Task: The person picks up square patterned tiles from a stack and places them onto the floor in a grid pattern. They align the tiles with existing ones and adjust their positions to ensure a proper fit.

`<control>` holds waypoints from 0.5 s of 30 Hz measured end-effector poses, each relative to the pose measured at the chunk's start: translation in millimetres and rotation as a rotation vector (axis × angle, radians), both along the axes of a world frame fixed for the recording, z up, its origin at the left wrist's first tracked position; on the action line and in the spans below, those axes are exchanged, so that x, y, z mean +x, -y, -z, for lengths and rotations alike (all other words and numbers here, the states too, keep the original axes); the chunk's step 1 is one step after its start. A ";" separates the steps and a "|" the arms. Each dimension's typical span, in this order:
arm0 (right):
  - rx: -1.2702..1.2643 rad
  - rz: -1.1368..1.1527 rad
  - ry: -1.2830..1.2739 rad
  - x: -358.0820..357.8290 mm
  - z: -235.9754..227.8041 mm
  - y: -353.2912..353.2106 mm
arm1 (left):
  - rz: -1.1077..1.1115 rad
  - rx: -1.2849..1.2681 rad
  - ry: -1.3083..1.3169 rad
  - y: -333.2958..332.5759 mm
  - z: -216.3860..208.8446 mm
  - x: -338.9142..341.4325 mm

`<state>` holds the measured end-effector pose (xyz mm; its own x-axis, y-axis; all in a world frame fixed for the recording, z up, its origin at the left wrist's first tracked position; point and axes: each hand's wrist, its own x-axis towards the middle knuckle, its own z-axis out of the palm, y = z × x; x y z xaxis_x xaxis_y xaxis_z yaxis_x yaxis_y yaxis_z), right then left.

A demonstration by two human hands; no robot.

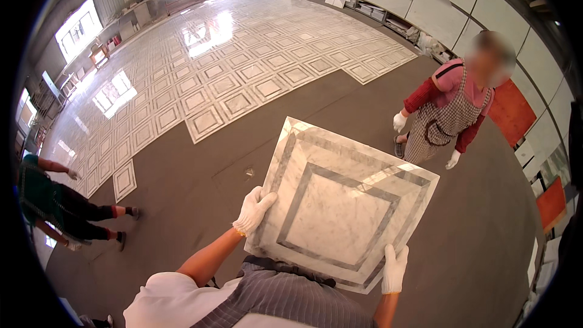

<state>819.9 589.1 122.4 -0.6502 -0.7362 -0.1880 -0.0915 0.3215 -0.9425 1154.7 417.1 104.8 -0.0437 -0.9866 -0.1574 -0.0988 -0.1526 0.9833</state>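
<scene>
A large square marble tile [340,211], white with grey inlaid square bands, is held up in front of my body, tilted so its polished face shows. My left hand [255,211], in a white knit glove, grips its left edge with the thumb on the face. On the lower right edge, my right hand [395,269], gloved the same way, is closed round the side. The fingers behind the tile are hidden. The lower edge of the tile is close to my striped apron [285,297].
Matching tiles [243,61] lie in rows across the far floor, with a stepped near edge. Dark grey floor [176,188] surrounds me. One person in a checked apron [446,121] stands at right, another in dark clothes [54,200] at left. Panels [437,12] line the right wall.
</scene>
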 end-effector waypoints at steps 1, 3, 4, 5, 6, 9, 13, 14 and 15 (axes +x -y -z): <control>-0.019 0.019 0.005 -15.2 -0.1 22.9 | 0.005 -0.003 -0.035 27.8 -0.1 -16.4; -0.059 0.073 0.002 -41.4 -4.4 74.5 | 0.037 -0.017 -0.006 95.3 -4.7 -47.4; -0.073 0.088 -0.014 -51.7 -8.9 104.3 | 0.050 -0.024 0.010 128.4 -6.9 -62.0; -0.071 0.093 -0.024 -60.5 -12.1 127.6 | 0.061 -0.021 0.009 151.3 -6.9 -75.6; -0.069 0.095 -0.034 -70.3 -14.2 149.5 | 0.069 -0.017 0.009 175.6 -8.4 -89.8; -0.117 0.125 0.055 -101.2 -5.6 205.4 | 0.086 -0.028 0.081 241.1 -7.0 -118.6; -0.177 0.114 0.033 -131.3 -10.8 294.6 | 0.093 0.032 0.051 316.3 0.7 -148.7; -0.144 0.094 0.062 -157.2 4.1 315.7 | 0.080 0.030 0.042 336.3 2.1 -160.0; -0.112 0.071 0.094 -179.5 13.1 339.9 | 0.065 0.025 0.037 357.3 6.0 -172.1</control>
<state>640.4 249.2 109.3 -0.6844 -0.7091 -0.1699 0.0180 0.2165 -0.9761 982.6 59.8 98.8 -0.1012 -0.9776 -0.1848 -0.1450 -0.1693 0.9748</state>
